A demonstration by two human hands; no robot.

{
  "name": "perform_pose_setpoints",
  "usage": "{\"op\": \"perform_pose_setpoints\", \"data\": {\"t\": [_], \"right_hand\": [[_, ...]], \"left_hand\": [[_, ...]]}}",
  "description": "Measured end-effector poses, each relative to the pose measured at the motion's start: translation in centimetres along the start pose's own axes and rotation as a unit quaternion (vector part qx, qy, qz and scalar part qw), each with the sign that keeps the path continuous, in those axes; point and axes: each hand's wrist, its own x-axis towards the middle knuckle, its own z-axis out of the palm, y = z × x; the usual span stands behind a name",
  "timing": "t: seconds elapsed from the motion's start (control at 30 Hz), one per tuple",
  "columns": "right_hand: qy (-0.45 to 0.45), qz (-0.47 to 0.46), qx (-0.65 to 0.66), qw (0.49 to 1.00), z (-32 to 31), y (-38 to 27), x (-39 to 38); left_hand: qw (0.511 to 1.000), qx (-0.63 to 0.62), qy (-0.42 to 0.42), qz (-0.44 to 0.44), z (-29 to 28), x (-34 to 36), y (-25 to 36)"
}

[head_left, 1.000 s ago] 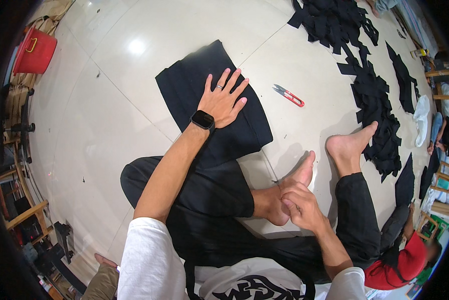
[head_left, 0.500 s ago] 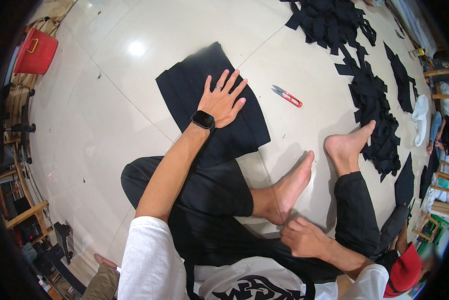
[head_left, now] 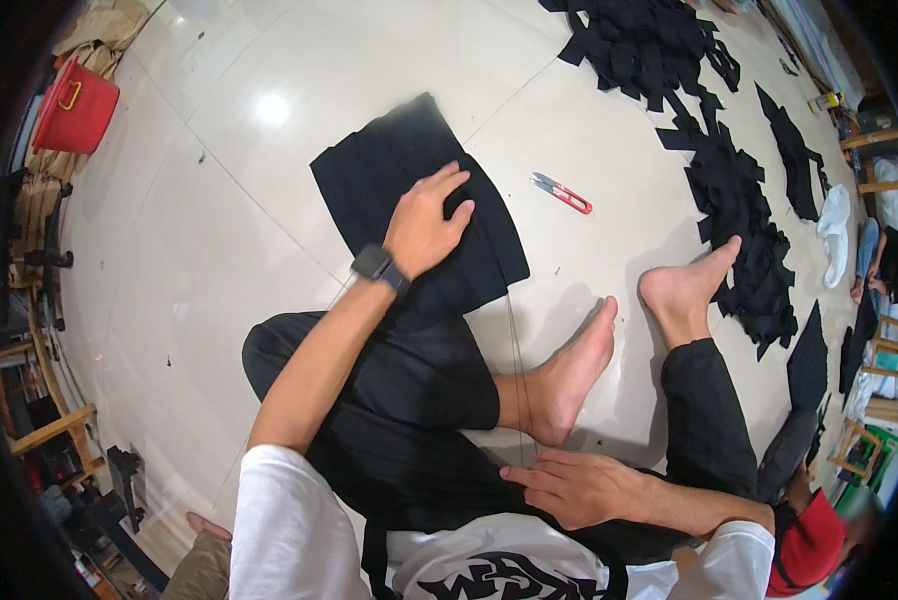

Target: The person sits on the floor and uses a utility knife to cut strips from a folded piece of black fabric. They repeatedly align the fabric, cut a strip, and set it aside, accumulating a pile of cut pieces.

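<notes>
A folded piece of black fabric (head_left: 409,150) lies on the floor, its near end against my bent left leg. My left hand (head_left: 427,225), with a dark watch on the wrist, rests on the fabric, fingers slightly bent and thumb apart, gripping nothing visible. Over my lap hovers my right hand (head_left: 579,488), its fingers loosely stretched out to the left and nothing visible in them. A thin dark thread (head_left: 516,370) seems to run from the fabric's edge down past my ankle. Red-handled thread snips (head_left: 563,194) lie on the floor right of the fabric.
Piles of black fabric strips (head_left: 729,190) stretch along the right side, beside my bare right foot (head_left: 684,290). A red bucket (head_left: 77,105) stands at the far left. Another person in red (head_left: 807,540) sits at the lower right. Wooden frames (head_left: 57,432) line the left edge.
My left hand has drawn its spread fingers together and bent them, shifting slightly toward me on the fabric. My right hand has moved left and down, its closed fingers now stretched out.
</notes>
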Motion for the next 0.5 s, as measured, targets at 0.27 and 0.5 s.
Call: {"op": "perform_pose_setpoints", "data": {"t": [0.27,0.5], "right_hand": [[-0.008,0.064,0.045,0.997,0.6,-1.0,0.5],[0.133,0.220,0.193,0.947,0.7,1.4,-1.5]], "left_hand": [[0.801,-0.374,-0.351,-0.309,-2.8,-13.0,12.7],[0.654,-0.612,-0.149,-0.419,-1.1,-17.3,12.9]]}}
